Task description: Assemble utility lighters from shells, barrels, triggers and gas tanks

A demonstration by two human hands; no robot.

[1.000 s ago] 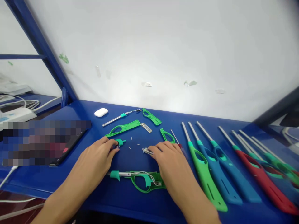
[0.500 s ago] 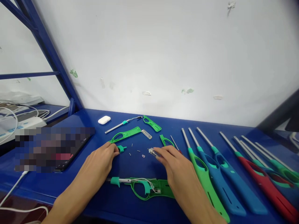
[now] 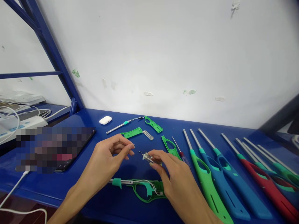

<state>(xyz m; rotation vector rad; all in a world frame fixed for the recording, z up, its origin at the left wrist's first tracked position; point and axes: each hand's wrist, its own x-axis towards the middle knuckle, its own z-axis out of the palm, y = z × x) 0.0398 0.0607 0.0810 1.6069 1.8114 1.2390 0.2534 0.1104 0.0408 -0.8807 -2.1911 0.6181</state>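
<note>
Between the thumb and fingers of my right hand (image 3: 173, 171) is a small clear fuel tank (image 3: 150, 158), held above the blue table. My left hand (image 3: 113, 152) hovers to its left with thumb and fingertips pinched together; what they hold, if anything, is too small to make out. Below both hands lies an open green lighter half (image 3: 140, 197) with a metal tube, white wires and a teal trigger (image 3: 149, 189). Behind the hands are a green shell half (image 3: 132, 133), a second clear tank (image 3: 148, 135) and a green shell piece (image 3: 153, 124). Another green shell (image 3: 170, 147) lies beside a screwdriver (image 3: 181, 153).
Several long lighters, including a green one (image 3: 209, 189) and a red one (image 3: 263, 180), lie at the right. A tablet (image 3: 77, 149), a white case (image 3: 105, 120) and a power strip (image 3: 25, 126) are at the left. A metal tube assembly (image 3: 118, 127) lies at the back.
My left hand has lifted and moved right, closer to my right hand. The clear tank in my right hand has shifted slightly lower, and the view has moved a little.
</note>
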